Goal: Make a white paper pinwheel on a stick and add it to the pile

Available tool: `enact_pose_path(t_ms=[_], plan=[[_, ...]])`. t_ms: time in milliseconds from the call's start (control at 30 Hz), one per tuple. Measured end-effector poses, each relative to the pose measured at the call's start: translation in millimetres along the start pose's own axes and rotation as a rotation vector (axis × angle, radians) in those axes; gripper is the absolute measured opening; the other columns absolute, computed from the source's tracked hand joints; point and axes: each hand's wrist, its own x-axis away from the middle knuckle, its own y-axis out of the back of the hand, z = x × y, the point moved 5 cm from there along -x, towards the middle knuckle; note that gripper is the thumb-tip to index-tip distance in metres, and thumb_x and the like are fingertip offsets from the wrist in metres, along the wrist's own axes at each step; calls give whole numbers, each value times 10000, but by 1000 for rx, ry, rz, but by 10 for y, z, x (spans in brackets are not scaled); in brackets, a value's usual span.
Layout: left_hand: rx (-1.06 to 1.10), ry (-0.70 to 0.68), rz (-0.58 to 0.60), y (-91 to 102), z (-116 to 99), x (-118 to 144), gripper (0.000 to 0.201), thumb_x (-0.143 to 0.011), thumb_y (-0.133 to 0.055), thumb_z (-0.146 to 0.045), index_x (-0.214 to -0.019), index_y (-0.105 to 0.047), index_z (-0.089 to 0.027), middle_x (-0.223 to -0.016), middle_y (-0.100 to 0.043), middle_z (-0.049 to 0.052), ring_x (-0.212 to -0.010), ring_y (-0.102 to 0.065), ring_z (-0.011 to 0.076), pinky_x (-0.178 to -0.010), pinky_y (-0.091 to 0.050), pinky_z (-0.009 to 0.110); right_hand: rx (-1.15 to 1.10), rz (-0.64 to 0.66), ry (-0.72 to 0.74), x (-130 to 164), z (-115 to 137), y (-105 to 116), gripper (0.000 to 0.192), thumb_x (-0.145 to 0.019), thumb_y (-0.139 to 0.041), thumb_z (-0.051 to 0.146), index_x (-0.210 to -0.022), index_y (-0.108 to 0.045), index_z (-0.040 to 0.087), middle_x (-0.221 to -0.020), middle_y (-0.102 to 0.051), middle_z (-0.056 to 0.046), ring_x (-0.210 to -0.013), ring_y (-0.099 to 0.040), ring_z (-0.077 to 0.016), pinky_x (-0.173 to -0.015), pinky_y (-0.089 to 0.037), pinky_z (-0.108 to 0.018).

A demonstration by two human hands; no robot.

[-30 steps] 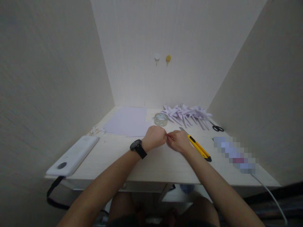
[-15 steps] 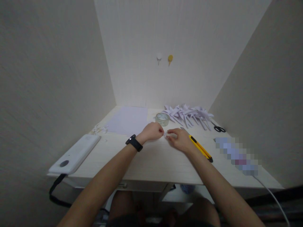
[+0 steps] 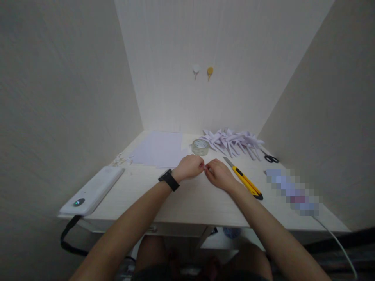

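Above the middle of the desk, my left hand (image 3: 190, 166) and my right hand (image 3: 220, 174) meet fingertip to fingertip. Both are closed in a pinch on a small piece of white paper (image 3: 204, 168), nearly all hidden by the fingers. A roll of clear tape (image 3: 200, 147) lies just beyond my left hand. To the right of my right hand rests a yellow utility knife (image 3: 247, 182) with its blade out. White sheets of paper (image 3: 159, 146) lie flat behind my left hand.
A heap of folded paper pinwheel shapes (image 3: 231, 140) sits at the back right, beside black-handled scissors (image 3: 271, 158). Small white scraps (image 3: 122, 159) lie at the left. A white device (image 3: 92, 191) with a black strap is on the left edge, and a blurred-out item with a cable (image 3: 293, 193) at right.
My right fingers, spread around the small white piece before, have closed together on it. Both hands have come closer to each other, and my left wrist has shifted slightly right.
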Motion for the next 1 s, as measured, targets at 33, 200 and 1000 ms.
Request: enact_pose_path(t_ms=[33, 200, 1000], plan=[[-10, -8, -1, -1, -7, 3, 243, -854, -530, -257, -869, -766, -203, -869, -750, 110, -850, -698, 253, -722, -490, 317, 15, 2, 8, -1, 6, -2, 234, -945, -480, 235, -822, -660, 148, -830, -696, -119, -857, -608, -240, -785, -425, -329], [-66, -8, -19, 27, -57, 27, 278, -896, -494, -275, -909, -760, -197, -920, -746, 114, -895, -694, 259, -751, -503, 333, 41, 16, -21, -8, -2, -5, 223, -952, -477, 241, -874, -660, 142, -874, -701, -115, -883, -611, -233, -794, -410, -318], [266, -191, -415, 147, 49, -57, 160, -879, -675, -251, -1016, -751, -215, -1030, -762, 35, -1013, -677, 179, -932, -483, 305, -1399, -222, -577, -1, -407, -63, 451, -519, -887, 516, -764, -700, 186, -697, -726, -28, -664, -660, -155, -741, -537, -318]])
